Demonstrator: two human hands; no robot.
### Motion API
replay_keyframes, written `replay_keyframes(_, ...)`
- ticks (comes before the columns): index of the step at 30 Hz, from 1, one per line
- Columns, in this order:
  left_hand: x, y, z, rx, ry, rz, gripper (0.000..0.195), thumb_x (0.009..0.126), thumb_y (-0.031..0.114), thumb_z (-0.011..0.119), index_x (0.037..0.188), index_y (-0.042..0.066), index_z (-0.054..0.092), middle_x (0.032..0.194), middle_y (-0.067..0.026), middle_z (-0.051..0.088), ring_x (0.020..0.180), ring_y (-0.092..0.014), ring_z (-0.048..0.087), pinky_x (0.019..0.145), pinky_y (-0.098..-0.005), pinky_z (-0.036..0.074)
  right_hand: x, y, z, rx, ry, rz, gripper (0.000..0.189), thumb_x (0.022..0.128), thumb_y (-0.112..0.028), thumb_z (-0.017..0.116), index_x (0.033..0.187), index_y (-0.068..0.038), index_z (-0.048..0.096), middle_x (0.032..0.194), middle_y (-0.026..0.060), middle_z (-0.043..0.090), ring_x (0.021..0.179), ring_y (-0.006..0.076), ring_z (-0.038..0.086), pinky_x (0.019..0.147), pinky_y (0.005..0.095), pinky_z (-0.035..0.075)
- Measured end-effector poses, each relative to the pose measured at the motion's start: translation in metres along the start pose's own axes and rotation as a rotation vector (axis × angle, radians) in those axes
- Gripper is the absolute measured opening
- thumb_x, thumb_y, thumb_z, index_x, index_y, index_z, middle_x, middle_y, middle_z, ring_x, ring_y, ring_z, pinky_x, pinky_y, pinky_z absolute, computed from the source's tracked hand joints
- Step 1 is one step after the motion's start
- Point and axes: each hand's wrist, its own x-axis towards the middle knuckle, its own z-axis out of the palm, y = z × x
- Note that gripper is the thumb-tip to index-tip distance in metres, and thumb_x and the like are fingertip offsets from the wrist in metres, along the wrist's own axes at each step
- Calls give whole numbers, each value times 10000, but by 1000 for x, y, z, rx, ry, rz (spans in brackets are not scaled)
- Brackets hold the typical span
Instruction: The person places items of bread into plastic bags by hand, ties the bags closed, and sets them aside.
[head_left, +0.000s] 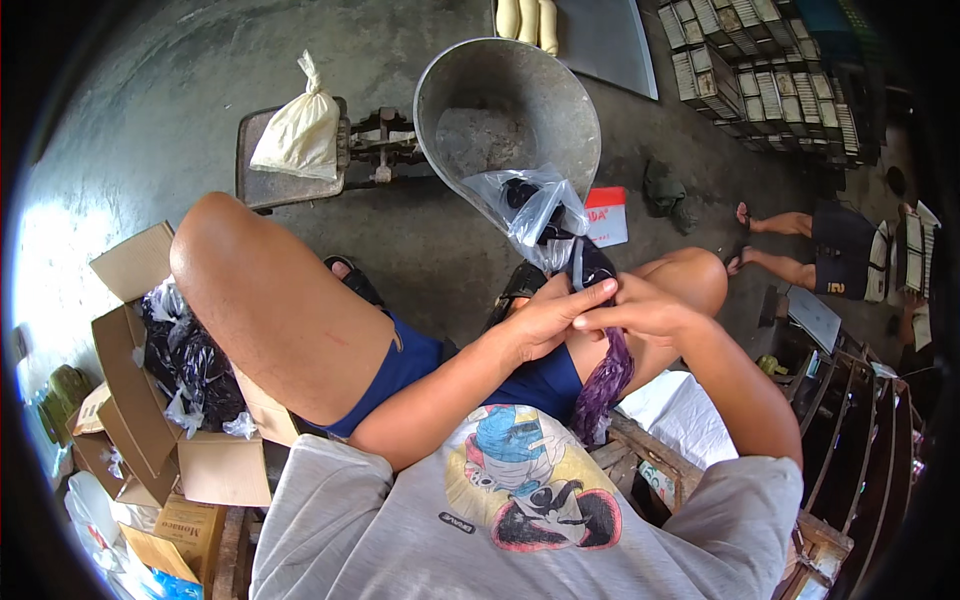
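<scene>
Both hands are together around a dark, filled plastic bag (591, 262) between the knees. My left hand (637, 307) closes on it from the right, its fingers crossing my right hand (553, 313), which grips it from the left. Below the hands, a bunched length of purple plastic (609, 371) hangs over the thigh. Clear plastic (547, 214) lies around the far end of the dark bag, at the lip of a large metal scoop-shaped pan (435, 105). Inside the pan, the dark contents near the clear plastic cannot be told apart.
A tied whitish bag (300, 135) sits on a scale platform (251, 169). At left, an open cardboard box (221, 472) holds dark plastic bags. A metal sheet (611, 45) with pale rolls lies ahead. Stacked metal trays (772, 82) and a person (840, 247) are at right.
</scene>
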Motion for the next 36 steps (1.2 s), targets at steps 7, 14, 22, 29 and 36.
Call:
replay_keyframes(7,-5,8,5,197,-151,-24,452,1001,404,537,1231,14,524,1070,-88,625,988,-166,610,893,-317,492,9,5,1,60,124,99,210,789,-23,686,986,-27,613,709,15,560,561,73,469,479,233,338)
replay_keyframes(14,-11,7,-1,157,51,41,526,974,473,558,1167,-16,546,1092,-106,614,1003,-169,595,916,-336,478,24,4,15,-170,267,208,141,874,-198,546,815,-70,543,625,-8,477,472,79,366,414,273,251)
replay_keyframes(22,-10,4,3,131,258,35,471,999,396,543,1171,-43,546,1088,-126,630,997,-185,621,916,-360,513,25,9,21,-191,324,119,153,897,-203,561,898,-56,604,653,4,508,504,94,433,436,284,317)
replay_keyframes(29,-14,6,-1,26,24,27,409,1017,362,513,1143,-22,578,982,-99,647,816,-170,645,767,-314,541,-3,16,6,268,-16,-61,129,988,-167,564,996,-38,561,794,6,559,707,87,534,638,237,443)
replay_keyframes(36,-16,2,-3,235,3,61,411,1030,360,488,1145,-24,580,1005,-81,638,893,-150,630,852,-311,524,18,40,16,-64,206,-82,190,1007,-136,426,900,-31,542,689,-16,494,579,74,457,523,221,380)
